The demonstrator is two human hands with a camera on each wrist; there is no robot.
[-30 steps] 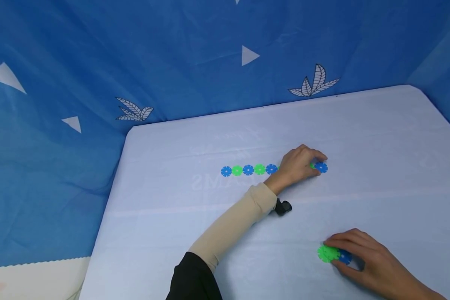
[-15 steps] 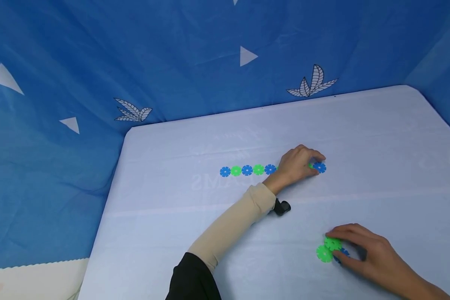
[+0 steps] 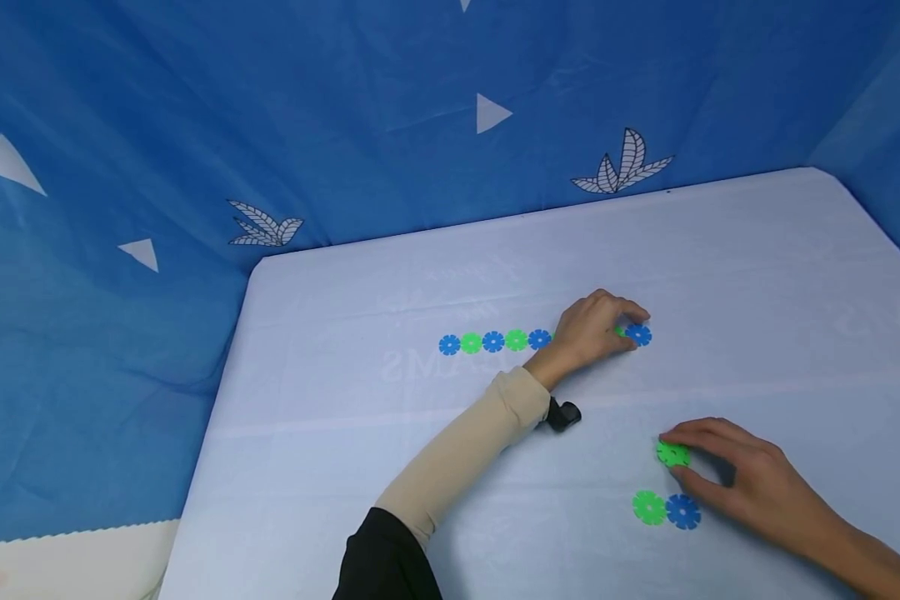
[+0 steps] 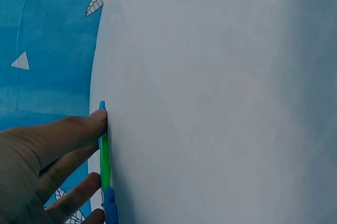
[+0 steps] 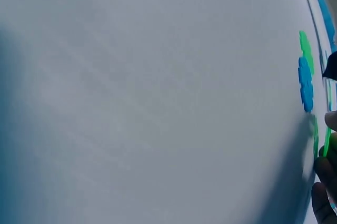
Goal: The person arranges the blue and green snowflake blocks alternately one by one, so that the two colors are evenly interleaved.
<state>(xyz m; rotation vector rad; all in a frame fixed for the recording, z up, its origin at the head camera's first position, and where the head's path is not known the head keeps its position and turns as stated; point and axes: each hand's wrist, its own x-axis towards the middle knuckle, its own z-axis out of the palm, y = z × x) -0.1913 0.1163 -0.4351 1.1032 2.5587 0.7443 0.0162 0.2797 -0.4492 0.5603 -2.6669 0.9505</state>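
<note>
In the head view a row of notched plastic discs, blue and green by turns, runs across the white table; a blue disc [image 3: 450, 344] marks its left end. My left hand [image 3: 591, 327] reaches over the row and hides part of it. Thumb and fingers hold the blue disc [image 3: 638, 335] at the right end, a bit of green showing beside it. Nearer to me, my right hand [image 3: 753, 479] pinches a green disc [image 3: 673, 453] between thumb and fingers. Just below that lie a loose green disc [image 3: 649, 507] and a blue disc [image 3: 683, 512], side by side.
A white cloth [image 3: 330, 367] covers the table. Blue fabric [image 3: 390, 108] printed with leaves and triangles hangs behind and at the sides. A black wrist camera [image 3: 565, 415] sits under my left sleeve [image 3: 472, 450].
My right hand has lifted a green disc off the small group and moved it away from me, uncovering the blue disc. The left hand has stayed at the row's right end.
</note>
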